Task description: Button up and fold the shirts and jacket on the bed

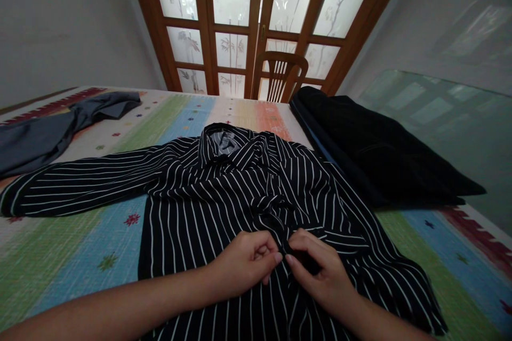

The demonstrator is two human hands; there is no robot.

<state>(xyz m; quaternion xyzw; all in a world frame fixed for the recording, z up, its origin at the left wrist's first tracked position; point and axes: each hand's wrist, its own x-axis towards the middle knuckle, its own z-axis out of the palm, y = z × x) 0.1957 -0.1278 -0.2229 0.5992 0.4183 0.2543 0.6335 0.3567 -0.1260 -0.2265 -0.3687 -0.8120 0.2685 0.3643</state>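
A black shirt with white stripes (208, 208) lies face up on the table, its collar toward the far side. One sleeve stretches out to the left; the other runs down the right side. My left hand (256, 256) is closed in a pinch on the front opening of the shirt, near the middle. Close beside it, my right hand (316, 264) pinches the other edge of the opening, thumb and forefinger together. The cloth between the hands is bunched up. Any button at the fingertips is too small to make out.
A patterned striped tablecloth (108, 245) covers the table. Folded dark clothes (384, 149) are piled at the right. A grey garment (68, 128) lies at the far left. Beyond the table stand a wooden chair (280, 58) and paned doors (232, 0).
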